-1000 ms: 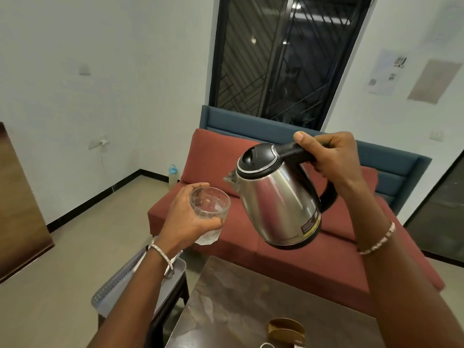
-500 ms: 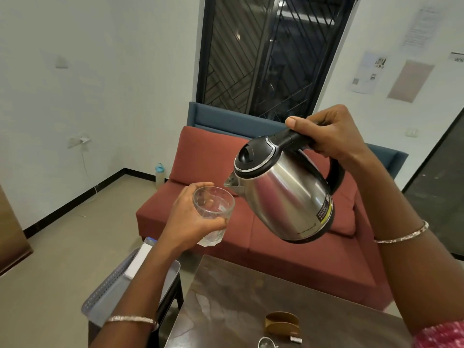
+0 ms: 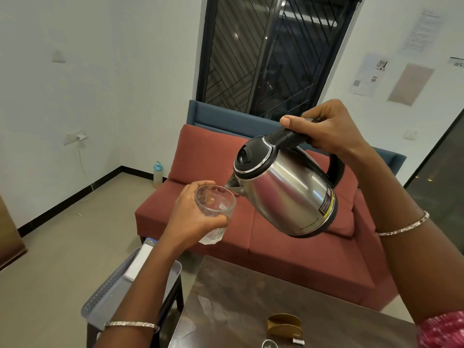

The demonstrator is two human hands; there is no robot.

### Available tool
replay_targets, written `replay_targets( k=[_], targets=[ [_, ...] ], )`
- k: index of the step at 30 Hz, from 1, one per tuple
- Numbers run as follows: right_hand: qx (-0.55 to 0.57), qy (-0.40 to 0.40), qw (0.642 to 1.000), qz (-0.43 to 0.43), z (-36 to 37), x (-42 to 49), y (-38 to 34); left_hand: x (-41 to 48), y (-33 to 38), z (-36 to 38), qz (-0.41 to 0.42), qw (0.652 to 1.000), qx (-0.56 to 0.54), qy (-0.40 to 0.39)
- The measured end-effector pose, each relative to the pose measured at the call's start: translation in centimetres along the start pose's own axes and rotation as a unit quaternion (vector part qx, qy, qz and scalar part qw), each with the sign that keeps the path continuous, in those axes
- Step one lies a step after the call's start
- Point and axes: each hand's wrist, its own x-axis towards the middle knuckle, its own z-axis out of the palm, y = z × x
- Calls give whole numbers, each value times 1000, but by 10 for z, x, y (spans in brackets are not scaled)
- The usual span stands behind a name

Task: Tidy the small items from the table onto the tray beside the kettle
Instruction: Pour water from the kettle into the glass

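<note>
The small items lie at the near edge of the tabletop [image 3: 226,297], not yet moved: a curved brown holder [image 3: 283,326], a small round object [image 3: 269,344] cut off by the frame, and a small pale piece [image 3: 298,342] just right of it. What the last two are is too small to tell.

The grey perforated tray [image 3: 108,295] sits on a low dark stand just left of the tabletop, partly hidden by the left forearm. A white box [image 3: 136,264] lies in it, so the tidying may be partly done, though most of the tray floor is out of view.

The kettle [image 3: 283,192] is not beside the tray. It is in the air over the far end of the tabletop, tilted with its spout at the rim of a clear glass [image 3: 214,212]. The right hand [image 3: 326,131] is wrapped round the black handle, thumb on top. The left hand [image 3: 190,217] is curled round the glass, holding it upright. No stream of water can be made out.

Judging by this, both hands are busy with pouring. Kettle and glass must be set down before the tabletop items can go to the tray.

Behind stands a red sofa [image 3: 200,156].
</note>
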Motion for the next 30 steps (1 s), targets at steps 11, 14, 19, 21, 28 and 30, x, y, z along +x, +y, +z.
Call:
replay_targets(
  k=[11, 14, 19, 21, 28, 30],
  targets=[
    [-25, -23, 999, -16, 12, 12, -5, 6, -7, -4, -5, 1000, -6, -4],
    [-23, -23, 999, -15, 13, 14, -5, 7, -8, -5, -1, 1000, -4, -2],
    [-19, -27, 999, -13, 14, 15, -6, 10, -9, -6, 4, 1000, -1, 0],
    [-18, -24, 999, -12, 14, 15, -6, 12, -9, -6, 4, 1000, -2, 1],
    [-17, -27, 999, -15, 13, 17, -6, 14, -11, -6, 10, 1000, -4, -1],
    [-16, -29, 999, -15, 13, 18, -6, 14, -12, -6, 8, 1000, -4, -1]
  ],
)
